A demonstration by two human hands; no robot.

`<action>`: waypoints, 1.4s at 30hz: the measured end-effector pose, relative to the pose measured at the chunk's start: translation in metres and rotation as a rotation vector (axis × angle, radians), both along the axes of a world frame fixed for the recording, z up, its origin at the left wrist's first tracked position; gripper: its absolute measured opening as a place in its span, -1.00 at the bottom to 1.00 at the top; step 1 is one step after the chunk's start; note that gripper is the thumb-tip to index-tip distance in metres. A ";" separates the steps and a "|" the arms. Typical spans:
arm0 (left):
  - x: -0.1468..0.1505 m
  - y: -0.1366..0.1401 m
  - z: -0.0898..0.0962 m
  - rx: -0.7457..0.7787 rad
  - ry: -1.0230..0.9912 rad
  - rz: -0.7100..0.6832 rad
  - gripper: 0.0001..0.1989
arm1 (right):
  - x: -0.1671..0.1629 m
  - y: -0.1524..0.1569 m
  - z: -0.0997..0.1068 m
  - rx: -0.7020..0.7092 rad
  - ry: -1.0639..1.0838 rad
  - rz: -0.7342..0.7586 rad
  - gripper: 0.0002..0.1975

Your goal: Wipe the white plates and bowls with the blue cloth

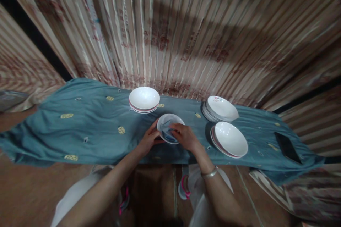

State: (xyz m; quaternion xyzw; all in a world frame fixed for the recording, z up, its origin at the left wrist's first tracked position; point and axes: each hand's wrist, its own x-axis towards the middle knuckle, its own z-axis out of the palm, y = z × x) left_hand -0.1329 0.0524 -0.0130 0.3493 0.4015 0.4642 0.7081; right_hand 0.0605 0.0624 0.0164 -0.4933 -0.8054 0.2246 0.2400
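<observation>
Head view, looking down: both hands meet at a small white bowl (169, 126) at the middle of the near edge of the table (87, 127), which is draped in a teal cloth with yellow motifs. Left hand (149, 138) cups the bowl's near-left rim, its grip closed on the edge. Right hand (185, 136) lies over the bowl's right side, fingers curled into the inside, pressing something bluish there that is too blurred to name. Farther back on the left sits a stack of white bowls (144, 99). To the right are a pile of plates (220, 109) and, just beside it, another bowl stack (229, 139). A dark phone (287, 147) lies at the far right, and a striped curtain (186, 32) hangs behind.
</observation>
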 end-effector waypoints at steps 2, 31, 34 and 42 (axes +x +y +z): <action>0.000 0.001 -0.002 0.001 0.001 -0.013 -0.16 | -0.002 -0.004 -0.008 0.003 -0.021 0.066 -0.67; 0.002 0.003 0.007 -0.034 -0.001 -0.010 -0.15 | -0.017 0.013 -0.006 0.211 -0.320 -0.168 -0.50; 0.003 0.002 0.009 -0.036 0.007 -0.012 -0.14 | -0.010 0.013 -0.008 0.226 -0.391 -0.235 -0.54; 0.006 -0.002 0.014 -0.030 -0.008 -0.024 -0.17 | 0.013 0.002 -0.009 0.193 -0.518 -0.271 -0.70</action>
